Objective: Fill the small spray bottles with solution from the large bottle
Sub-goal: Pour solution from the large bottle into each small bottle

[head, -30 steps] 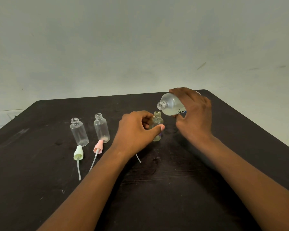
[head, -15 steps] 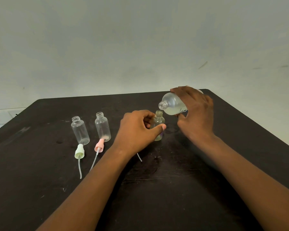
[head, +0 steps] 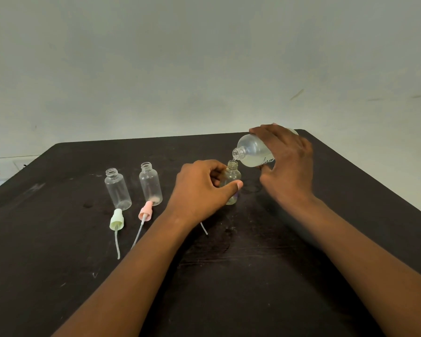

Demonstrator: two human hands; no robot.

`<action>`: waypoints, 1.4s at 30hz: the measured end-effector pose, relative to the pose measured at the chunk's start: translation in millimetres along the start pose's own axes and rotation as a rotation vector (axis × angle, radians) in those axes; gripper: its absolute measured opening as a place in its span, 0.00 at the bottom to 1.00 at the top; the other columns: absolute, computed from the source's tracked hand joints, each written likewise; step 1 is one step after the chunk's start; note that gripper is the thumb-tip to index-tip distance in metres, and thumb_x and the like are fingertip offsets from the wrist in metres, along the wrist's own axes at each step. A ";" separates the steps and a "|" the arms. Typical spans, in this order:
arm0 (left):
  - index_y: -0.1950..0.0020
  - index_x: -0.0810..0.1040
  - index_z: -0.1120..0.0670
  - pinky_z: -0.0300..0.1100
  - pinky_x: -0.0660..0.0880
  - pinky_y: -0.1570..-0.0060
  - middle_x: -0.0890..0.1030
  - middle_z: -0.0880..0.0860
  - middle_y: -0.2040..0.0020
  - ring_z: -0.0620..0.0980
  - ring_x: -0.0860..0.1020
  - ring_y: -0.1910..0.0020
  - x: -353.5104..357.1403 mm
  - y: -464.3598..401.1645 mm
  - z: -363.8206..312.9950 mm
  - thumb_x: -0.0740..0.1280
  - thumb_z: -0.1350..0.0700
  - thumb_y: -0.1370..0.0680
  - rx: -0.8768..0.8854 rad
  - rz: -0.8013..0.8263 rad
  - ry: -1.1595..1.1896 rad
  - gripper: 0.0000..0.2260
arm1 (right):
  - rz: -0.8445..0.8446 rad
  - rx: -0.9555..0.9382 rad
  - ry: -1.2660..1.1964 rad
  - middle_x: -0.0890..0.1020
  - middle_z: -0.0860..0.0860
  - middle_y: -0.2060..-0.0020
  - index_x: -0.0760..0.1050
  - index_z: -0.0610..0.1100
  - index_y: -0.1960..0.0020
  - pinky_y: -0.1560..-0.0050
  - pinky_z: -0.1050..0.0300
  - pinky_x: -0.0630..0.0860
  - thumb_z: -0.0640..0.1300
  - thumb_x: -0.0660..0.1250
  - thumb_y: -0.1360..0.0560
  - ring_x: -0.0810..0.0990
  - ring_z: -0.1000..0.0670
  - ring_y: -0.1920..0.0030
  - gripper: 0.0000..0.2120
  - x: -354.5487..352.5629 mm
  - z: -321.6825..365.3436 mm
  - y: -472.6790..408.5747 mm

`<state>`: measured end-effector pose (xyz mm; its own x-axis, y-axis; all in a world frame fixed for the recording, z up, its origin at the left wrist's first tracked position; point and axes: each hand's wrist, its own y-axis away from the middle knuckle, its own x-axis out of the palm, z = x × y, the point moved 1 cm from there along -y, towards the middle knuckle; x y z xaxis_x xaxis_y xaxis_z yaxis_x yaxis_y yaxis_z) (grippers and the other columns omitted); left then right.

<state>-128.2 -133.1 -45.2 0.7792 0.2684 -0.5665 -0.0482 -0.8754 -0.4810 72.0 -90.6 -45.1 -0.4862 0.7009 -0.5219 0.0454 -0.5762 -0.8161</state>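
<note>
Bottles on the black table (head: 58,276): three small, one large. Left to right: clear small bottle (head: 118,189), uncapped, upright; second clear small bottle (head: 150,184), uncapped, upright, just beside it. In front of each, one spray cap lying on its side with dip tube trailing toward the camera: green cap (head: 116,219), pink cap (head: 145,210), the pink one touching the base of the second bottle. A third dip tube (head: 204,228) pokes out from under the left forearm; its cap is hidden.

Left hand (head: 199,188): fingers and thumb curled round the third small bottle (head: 232,182), upright on the table, pale yellowish liquid in the bottom. Right hand (head: 286,164): fingers wrapped over the large bottle (head: 252,152), tipped mouth-down to the left, mouth just above the small bottle's neck, thin stream running in. Large bottle is partly full, same pale liquid.

Versus a second ago: the large bottle's mouth sat higher and off to the right of the small neck with no stream visible; now it is tilted further and lined up over it. Left-hand grip, both spare bottles and both caps unchanged.
</note>
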 end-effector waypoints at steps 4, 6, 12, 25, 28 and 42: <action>0.42 0.87 0.50 0.44 0.84 0.50 0.86 0.42 0.57 0.40 0.83 0.58 0.2 -0.3 0.6 0.79 0.43 0.28 0.001 0.001 0.004 0.18 | -0.003 -0.003 0.007 0.80 0.52 0.31 0.77 0.53 0.29 0.29 0.41 0.68 0.31 0.76 0.37 0.75 0.48 0.28 0.39 0.4 0.1 0.3; 0.42 0.87 0.50 0.44 0.84 0.50 0.86 0.42 0.57 0.40 0.84 0.58 0.6 -0.5 0.4 0.79 0.43 0.28 0.002 0.000 0.003 0.18 | -0.005 -0.004 0.008 0.80 0.52 0.31 0.77 0.53 0.29 0.29 0.42 0.68 0.31 0.76 0.37 0.75 0.48 0.28 0.39 0.5 -0.1 0.5; 0.43 0.87 0.50 0.43 0.84 0.50 0.86 0.42 0.58 0.39 0.83 0.59 0.2 -0.3 1.3 0.80 0.43 0.28 -0.002 0.002 -0.003 0.18 | -0.011 -0.003 0.007 0.80 0.52 0.31 0.77 0.53 0.29 0.29 0.42 0.67 0.31 0.76 0.37 0.75 0.48 0.28 0.39 0.7 0.7 0.7; 0.44 0.87 0.49 0.44 0.84 0.50 0.85 0.42 0.59 0.39 0.83 0.59 1.1 0.1 1.4 0.80 0.43 0.28 -0.011 -0.001 -0.002 0.17 | -0.020 -0.018 -0.001 0.81 0.51 0.32 0.78 0.52 0.29 0.29 0.41 0.68 0.30 0.75 0.37 0.76 0.47 0.28 0.39 -0.4 -0.1 1.2; 0.44 0.87 0.49 0.44 0.84 0.50 0.85 0.42 0.59 0.39 0.83 0.59 1.2 0.1 1.6 0.80 0.43 0.28 -0.014 -0.002 0.001 0.17 | -0.024 -0.021 -0.002 0.81 0.51 0.32 0.78 0.51 0.30 0.29 0.41 0.68 0.30 0.75 0.38 0.76 0.46 0.28 0.38 -0.5 0.1 1.1; 0.42 0.87 0.50 0.44 0.84 0.49 0.86 0.42 0.57 0.39 0.84 0.58 0.7 0.0 1.9 0.80 0.43 0.28 -0.006 0.009 -0.005 0.18 | -0.022 -0.010 -0.002 0.80 0.51 0.32 0.78 0.51 0.29 0.28 0.41 0.67 0.30 0.75 0.37 0.76 0.47 0.28 0.38 -2.4 0.6 0.7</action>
<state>-128.9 -132.1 -46.8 0.7754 0.2628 -0.5742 -0.0516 -0.8799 -0.4723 72.7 -92.9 -44.3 -0.4891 0.7126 -0.5031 0.0429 -0.5564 -0.8298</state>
